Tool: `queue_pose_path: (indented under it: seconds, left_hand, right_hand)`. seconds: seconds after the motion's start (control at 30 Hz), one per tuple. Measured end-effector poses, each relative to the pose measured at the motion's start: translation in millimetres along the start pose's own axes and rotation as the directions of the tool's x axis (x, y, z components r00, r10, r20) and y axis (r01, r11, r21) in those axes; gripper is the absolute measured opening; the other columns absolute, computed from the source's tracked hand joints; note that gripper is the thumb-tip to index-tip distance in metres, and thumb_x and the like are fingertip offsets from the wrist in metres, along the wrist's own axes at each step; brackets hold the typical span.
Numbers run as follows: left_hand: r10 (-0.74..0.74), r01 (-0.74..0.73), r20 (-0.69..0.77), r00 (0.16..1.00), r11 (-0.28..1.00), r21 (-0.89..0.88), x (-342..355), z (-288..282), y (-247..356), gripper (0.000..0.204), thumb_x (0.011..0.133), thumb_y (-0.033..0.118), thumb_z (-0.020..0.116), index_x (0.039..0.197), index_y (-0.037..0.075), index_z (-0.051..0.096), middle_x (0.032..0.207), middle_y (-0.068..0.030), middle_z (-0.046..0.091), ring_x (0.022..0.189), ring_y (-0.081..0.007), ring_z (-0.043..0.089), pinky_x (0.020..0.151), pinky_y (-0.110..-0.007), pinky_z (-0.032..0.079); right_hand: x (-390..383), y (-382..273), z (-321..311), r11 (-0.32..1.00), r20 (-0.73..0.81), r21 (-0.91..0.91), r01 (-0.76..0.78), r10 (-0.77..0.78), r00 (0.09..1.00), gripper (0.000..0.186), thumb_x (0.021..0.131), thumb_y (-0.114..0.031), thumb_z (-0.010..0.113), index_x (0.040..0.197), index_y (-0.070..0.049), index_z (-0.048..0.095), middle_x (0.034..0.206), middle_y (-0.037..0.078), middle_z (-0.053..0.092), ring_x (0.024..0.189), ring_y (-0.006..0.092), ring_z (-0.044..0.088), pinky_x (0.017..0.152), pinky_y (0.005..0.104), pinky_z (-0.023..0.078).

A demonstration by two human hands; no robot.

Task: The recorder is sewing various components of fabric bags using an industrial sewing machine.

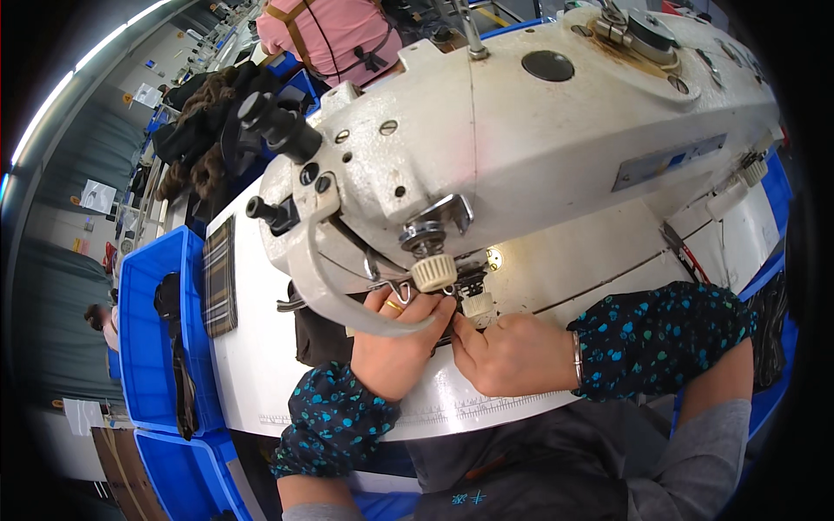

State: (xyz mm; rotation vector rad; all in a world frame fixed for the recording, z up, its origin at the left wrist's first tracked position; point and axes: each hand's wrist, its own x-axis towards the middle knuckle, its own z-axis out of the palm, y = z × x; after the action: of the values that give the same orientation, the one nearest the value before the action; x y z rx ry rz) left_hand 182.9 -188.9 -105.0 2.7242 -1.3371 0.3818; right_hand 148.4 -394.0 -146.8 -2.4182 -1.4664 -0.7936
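A white industrial sewing machine [521,148] fills the upper middle, its needle area right above my fingertips. My left hand [391,347], with a ring on one finger, is bent closed on dark cloth [320,334], which spreads out to its left on the machine bed. The curved pale guard [334,291] passes in front of this hand. Close beside it, my right hand [512,354] pinches the dark edge between the two hands, thumb and forefinger together. The stitching point itself is mostly hidden by my fingers and the machine head. Both forearms wear dark, blue-spotted sleeve covers.
A plaid cloth piece [221,278] lies at the table's left edge. Beside it, a blue bin [139,347] holds dark strips. Red-handled snips [686,253] lie at right on the white table [261,382]. Ahead, a person in pink [326,39] sits near piled dark cloth.
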Motion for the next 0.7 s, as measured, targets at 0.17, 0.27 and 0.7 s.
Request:
queue_pose_path:
  seconds: [0.17,0.27,0.7]
  left_hand:
    - [0.008,-0.008,-0.034,0.999,1.000,0.012,-0.2,2.9,3.6,0.028,0.071,0.010,0.069,0.098,0.012,0.073,0.092,-0.0010,0.062,0.091,-0.0228,0.059,0.093,-0.044,0.048]
    - [-0.005,0.005,-0.009,1.000,1.000,-0.003,-1.6,3.3,4.9,0.026,0.071,0.011,0.069,0.096,0.012,0.073,0.094,-0.0008,0.062,0.093,-0.0229,0.059,0.093,-0.044,0.048]
    - [-0.042,0.046,-0.097,0.994,0.998,0.039,7.7,10.8,-11.0,0.026,0.072,0.002,0.069,0.097,0.007,0.074,0.103,-0.0047,0.067,0.100,-0.0279,0.064,0.081,-0.041,0.051]
  right_hand:
    - [-1.1,-1.9,-0.1,1.000,0.021,0.012,0.009,-0.010,1.000,0.023,0.074,-0.015,0.064,0.079,0.007,0.068,0.091,0.034,0.070,0.052,0.0173,0.063,0.042,0.0282,0.046]
    - [-0.1,-3.8,0.9,1.000,0.008,0.003,0.020,-0.020,1.000,0.024,0.076,-0.015,0.063,0.081,0.007,0.069,0.094,0.035,0.071,0.052,0.0169,0.063,0.043,0.0279,0.047]
    - [3.8,10.1,12.8,0.995,-0.005,-0.014,-0.100,0.100,0.995,0.013,0.076,-0.013,0.064,0.079,-0.001,0.066,0.063,0.003,0.052,0.050,0.0131,0.058,0.041,0.0288,0.042]
